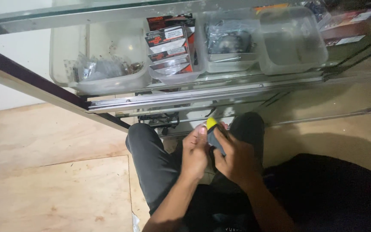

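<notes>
Holding a small dark device with a yellow tip (214, 133) between both hands, the person kneels or squats on a plywood floor (52, 172) in front of a glass display cabinet (202, 96). The left hand (195, 155) is curled against the near side of the device, its thumb up near the yellow end; the right hand (236, 160) grasps the device from the other side, fingers wrapped round its grey body. Both hands are closed on it, just above the person's knees in dark trousers (151, 159), below the cabinet's metal sliding rail (164, 101).

Above the rail, on a glass shelf, stand four clear plastic tubs: the left tub (65, 64) holds small bagged metal parts, the next tub (174, 75) holds red, black and white retail packets (169, 45), the third tub (230, 64) holds a bagged dark item, and the right tub (293, 43) looks nearly bare.

As a judgement, the step in hand seems to be working on the device itself, perhaps opening, adjusting or checking it, rather than fetching from the tubs; what exactly the fingers do at the yellow tip cannot be told. Any next move would call for a firm hold by one hand while the other works the small part, and good care in the dim light under the shelf.
</notes>
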